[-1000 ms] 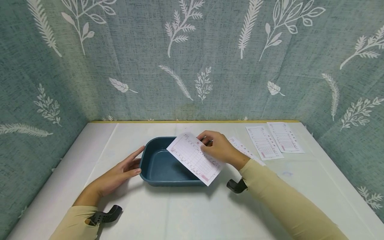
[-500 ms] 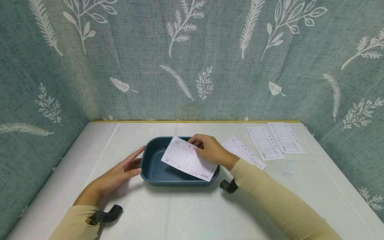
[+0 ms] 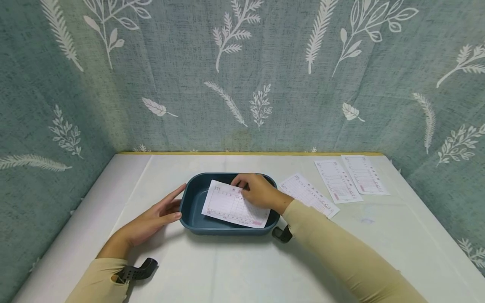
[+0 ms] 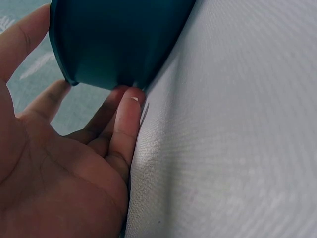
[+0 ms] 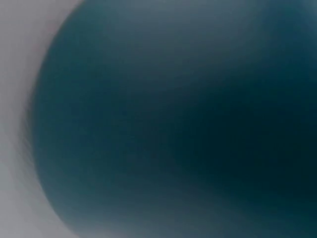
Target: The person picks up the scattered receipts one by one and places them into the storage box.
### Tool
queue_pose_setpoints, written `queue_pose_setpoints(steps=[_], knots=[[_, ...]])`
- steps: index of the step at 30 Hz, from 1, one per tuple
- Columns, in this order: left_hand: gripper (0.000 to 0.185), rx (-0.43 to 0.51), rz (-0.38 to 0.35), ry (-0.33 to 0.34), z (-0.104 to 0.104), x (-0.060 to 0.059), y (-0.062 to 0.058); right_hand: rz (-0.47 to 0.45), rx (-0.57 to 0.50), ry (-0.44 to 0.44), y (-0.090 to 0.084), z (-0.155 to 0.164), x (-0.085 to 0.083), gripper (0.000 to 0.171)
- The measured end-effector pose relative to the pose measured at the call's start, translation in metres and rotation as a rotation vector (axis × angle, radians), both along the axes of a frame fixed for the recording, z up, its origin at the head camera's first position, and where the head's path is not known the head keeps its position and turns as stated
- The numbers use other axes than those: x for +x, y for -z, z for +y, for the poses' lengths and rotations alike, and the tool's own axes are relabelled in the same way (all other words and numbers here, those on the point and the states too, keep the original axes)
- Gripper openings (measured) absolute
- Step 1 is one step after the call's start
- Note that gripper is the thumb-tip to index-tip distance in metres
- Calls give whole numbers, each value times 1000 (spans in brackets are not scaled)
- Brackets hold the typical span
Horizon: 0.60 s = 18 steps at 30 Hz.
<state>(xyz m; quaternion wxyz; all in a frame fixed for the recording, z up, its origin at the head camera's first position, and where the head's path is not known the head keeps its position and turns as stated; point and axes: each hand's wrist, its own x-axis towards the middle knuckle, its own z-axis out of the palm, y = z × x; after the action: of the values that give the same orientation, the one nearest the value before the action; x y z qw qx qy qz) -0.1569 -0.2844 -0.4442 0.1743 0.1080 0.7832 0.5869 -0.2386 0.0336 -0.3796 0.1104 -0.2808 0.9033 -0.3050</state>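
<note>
Where the held slip [image 3: 227, 205] lay: within the outline of the blue tray [image 3: 194, 206], to the left of the right hand [image 3: 263, 191] and toward the person; its height over the tray's floor could not be told.
Slip's long axis: ran mostly left to right, right end slanted toward the person, a little askew to the tray's long sides.
Slip against the walls: its near edge seemed to sit just inside the tray's front, so that skew looked like the relation that counted.
Right fingers: pinched the slip along its far long edge, thumb on the printed face; the right wrist view, blurred, did not show them.
Nearer hand: the right, which held the slip.
Left hand [image 3: 151, 221]: well apart from the slip, its fingers spread and touching the tray's left end from outside.
Loose slips: a near one [image 3: 307, 194], a middle one [image 3: 338, 181] and a far-right one [image 3: 364, 174], flat on the surface [image 3: 212, 269].
</note>
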Motion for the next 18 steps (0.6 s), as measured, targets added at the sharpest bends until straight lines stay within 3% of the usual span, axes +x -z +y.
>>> queue_pose_setpoints(steps=[12, 18], knots=[[77, -14, 2, -10, 0, 2, 0, 19, -10, -22, 16, -2, 4, 31], [76, -16, 13, 1, 0, 1, -2, 41, 48, -33, 20, -5, 3, 34]])
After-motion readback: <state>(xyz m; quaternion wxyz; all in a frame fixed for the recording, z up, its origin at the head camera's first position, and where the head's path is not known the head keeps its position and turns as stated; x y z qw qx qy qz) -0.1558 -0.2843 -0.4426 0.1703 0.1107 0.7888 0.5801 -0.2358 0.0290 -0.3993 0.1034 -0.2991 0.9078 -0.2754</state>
